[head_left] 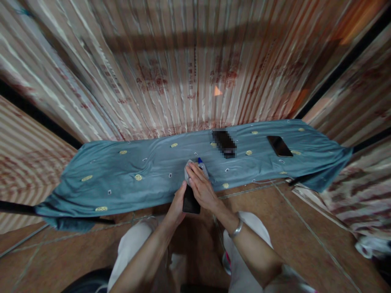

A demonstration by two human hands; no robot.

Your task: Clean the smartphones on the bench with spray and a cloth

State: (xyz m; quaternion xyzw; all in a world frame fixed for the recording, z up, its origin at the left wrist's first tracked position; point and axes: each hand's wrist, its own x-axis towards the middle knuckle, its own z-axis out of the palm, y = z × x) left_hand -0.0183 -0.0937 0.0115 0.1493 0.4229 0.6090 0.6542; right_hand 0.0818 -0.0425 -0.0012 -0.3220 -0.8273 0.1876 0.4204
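Head view: left hand [177, 205] grips black phone [191, 202]; right hand [201, 188] presses grey cloth [189, 171] onto it.

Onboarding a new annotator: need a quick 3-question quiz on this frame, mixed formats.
1. True or false: the left hand grips a black phone.
2. The right hand presses on: A) a grey cloth B) a book C) a cup
3. Fill in: two more dark phones lie on the ____ sheet.

Key: 1 true; 2 A; 3 blue. The other dark phone is blurred; a small blue-capped bottle sits by the cloth.
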